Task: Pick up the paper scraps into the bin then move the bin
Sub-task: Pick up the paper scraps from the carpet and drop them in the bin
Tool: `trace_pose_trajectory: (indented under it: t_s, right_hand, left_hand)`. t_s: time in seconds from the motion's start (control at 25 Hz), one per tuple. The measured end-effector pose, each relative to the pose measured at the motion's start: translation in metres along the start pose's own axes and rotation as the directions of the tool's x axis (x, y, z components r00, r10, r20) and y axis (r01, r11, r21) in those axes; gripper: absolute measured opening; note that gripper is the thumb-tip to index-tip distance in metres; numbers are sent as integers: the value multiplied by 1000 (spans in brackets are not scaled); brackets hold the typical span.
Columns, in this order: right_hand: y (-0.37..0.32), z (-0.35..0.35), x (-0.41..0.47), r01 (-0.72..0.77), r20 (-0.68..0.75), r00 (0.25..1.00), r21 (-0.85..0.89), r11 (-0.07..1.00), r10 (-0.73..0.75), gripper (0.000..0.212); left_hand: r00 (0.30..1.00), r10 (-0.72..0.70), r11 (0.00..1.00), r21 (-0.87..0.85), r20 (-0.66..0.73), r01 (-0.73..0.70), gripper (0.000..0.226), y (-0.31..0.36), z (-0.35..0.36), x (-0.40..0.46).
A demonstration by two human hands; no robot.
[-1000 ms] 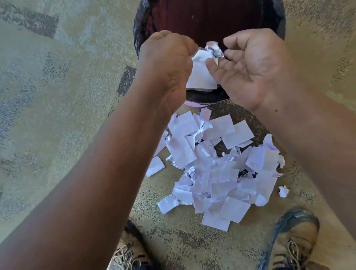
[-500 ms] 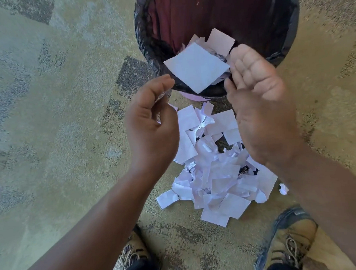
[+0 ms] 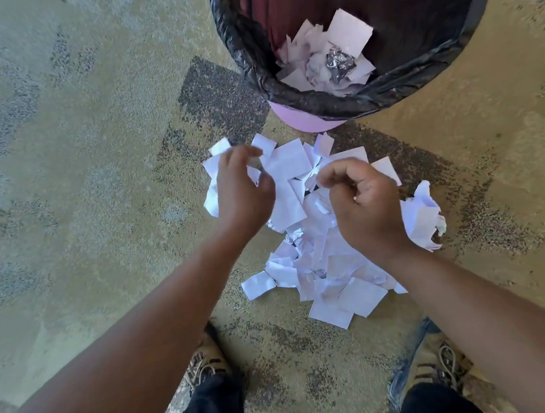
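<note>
A pile of white paper scraps (image 3: 320, 267) lies on the carpet just in front of a pink bin (image 3: 304, 122) lined with a black bag. Several scraps and a crumpled silvery piece (image 3: 338, 63) rest inside the bin. My left hand (image 3: 242, 192) hovers over the pile's left end, its fingers loosely curved down onto the scraps. Over the middle of the pile, my right hand (image 3: 366, 203) has its fingers loosely curled with nothing seen in them. A larger crumpled sheet (image 3: 423, 218) sits at the pile's right edge.
The floor is patterned yellow-grey carpet (image 3: 86, 187). My two shoes (image 3: 205, 366) (image 3: 437, 365) stand just below the pile. The bin's far side runs off the top of the frame.
Both hands let go of scraps over the bin, and the scraps fell inside. The hands then came back down to the pile on the floor.
</note>
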State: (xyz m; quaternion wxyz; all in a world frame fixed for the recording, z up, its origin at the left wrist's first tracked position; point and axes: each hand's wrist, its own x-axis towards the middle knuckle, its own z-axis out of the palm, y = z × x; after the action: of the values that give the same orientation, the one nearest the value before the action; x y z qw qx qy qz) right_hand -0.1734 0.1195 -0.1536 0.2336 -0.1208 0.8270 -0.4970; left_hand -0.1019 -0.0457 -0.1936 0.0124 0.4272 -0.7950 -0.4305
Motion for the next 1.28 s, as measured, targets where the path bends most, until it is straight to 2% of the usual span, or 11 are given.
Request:
trace_pose_trajectory:
  t_s: [0.12, 0.2, 0.28, 0.36, 0.48, 0.72, 0.92, 1.0, 1.08, 1.16, 1.28]
  right_hand:
    - [63, 5, 8, -207, 239, 916, -406, 890, 322, 42]
    - [96, 12, 10, -271, 246, 844, -571, 775, 477, 65]
    - [116, 21, 6, -382, 163, 788, -626, 679, 594, 85]
    - [131, 31, -7, -400, 156, 771, -635, 661, 617, 87]
    - [141, 41, -23, -314, 226, 827, -575, 755, 516, 76]
    - [134, 31, -33, -218, 132, 948, -391, 894, 289, 33]
    - [116, -7, -33, -447, -67, 894, -30, 894, 444, 23]
    - [117, -20, -42, -542, -15, 840, -23, 840, 542, 26]
    - [124, -25, -58, -554, 106, 801, -242, 797, 589, 32]
    - [131, -17, -74, -457, 195, 793, -435, 776, 577, 45]
    - [134, 8, -80, -562, 208, 726, -369, 740, 655, 80]
  left_hand:
    - [895, -324, 901, 388, 307, 194, 80, -63, 21, 0]
    - [843, -341, 880, 456, 416, 131, 101, -86, 33, -8]
    - [831, -310, 910, 397, 462, 119, 102, -91, 47, -20]
    - [844, -288, 938, 313, 453, 152, 93, -85, 64, -33]
    - [890, -259, 958, 213, 374, 190, 73, -77, 82, -52]
    - [891, -416, 907, 6, 182, 422, 36, -72, 75, -61]
    - [887, -459, 844, -288, 50, 453, 21, -68, 37, -80]
    - [851, -512, 760, -398, 120, 514, 23, -77, 22, -90]
    - [759, -561, 622, -438, 329, 649, 32, -86, 19, -103]
    - [643, -592, 554, -334, 486, 762, 40, -88, 27, -119]
    - [651, -565, 670, -178, 508, 721, 44, -81, 52, -136]
